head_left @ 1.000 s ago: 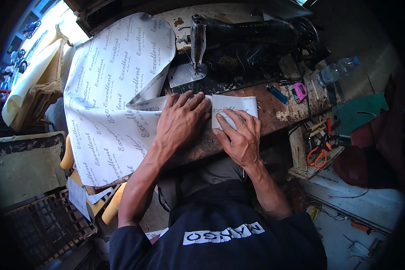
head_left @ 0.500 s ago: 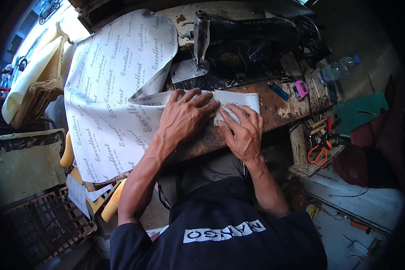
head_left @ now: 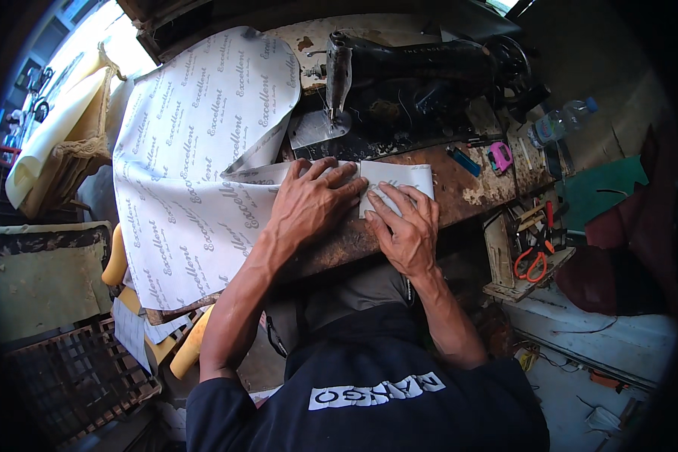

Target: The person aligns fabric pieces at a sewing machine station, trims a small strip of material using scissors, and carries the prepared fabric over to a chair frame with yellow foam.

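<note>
Printed white sheet material [head_left: 196, 151]: large flexible piece with repeated grey lettering, lying across the left end of the worktop [head_left: 467, 197] and draping off its near-left edge toward the floor. Its right portion is narrowing into a folded strip [head_left: 395, 179], long axis running left to right along the worktop, just in front of the sewing machine's needle plate.

Black sewing machine [head_left: 422, 75]: standing at the back of the worktop, its head end sitting just behind the strip.

Worktop: worn, rust-brown wood, carrying sheet, machine and small tools.

Left hand [head_left: 309, 203]: lying flat, fingers spread, pressing down on the strip where it joins the main sheet; not gripping anything.

Right hand [head_left: 407, 230]: lying flat beside the left, nearly touching it, fingertips resting on the strip's near edge; also open and pressing, not clamped. The strip's free end is extending to the right beyond this hand, so the right hand is the nearer one to it.

Small items, well apart to the right: clear plastic bottle [head_left: 561, 120], orange-handled scissors [head_left: 533, 264] in a wooden side tray, pink tool [head_left: 500, 156], blue tool [head_left: 463, 160].
</note>
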